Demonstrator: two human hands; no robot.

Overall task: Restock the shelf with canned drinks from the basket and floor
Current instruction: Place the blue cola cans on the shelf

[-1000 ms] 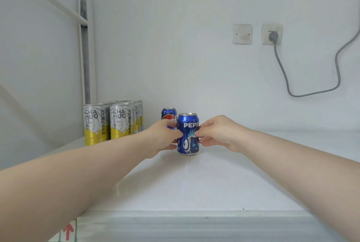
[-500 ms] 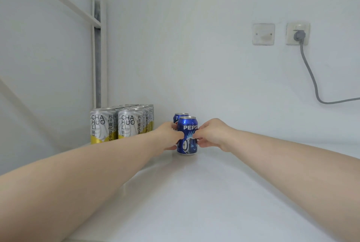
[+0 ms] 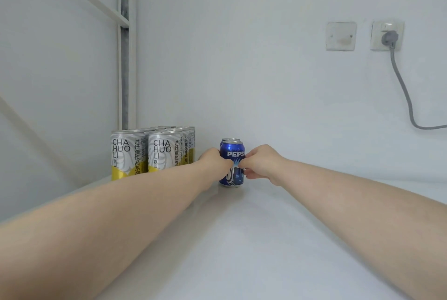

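Head view, near to far: two bare forearms reach across the white shelf surface (image 3: 242, 251). The left hand (image 3: 212, 164) and right hand (image 3: 261, 163) meet at one upright blue Pepsi can (image 3: 232, 149) standing on the shelf; each hand's fingers curl against a side of it, gripping it between them. Directly behind, a second blue can (image 3: 229, 140) shows only its top. To the left stand silver-and-yellow cans (image 3: 128, 154) in two rows, two at the front; the total cannot be counted. Beyond, white walls meet at one upright frame post (image 3: 125, 70); the back wall carries one blank plate (image 3: 341, 36) and one socket (image 3: 387, 26) with a grey cable (image 3: 404, 87).
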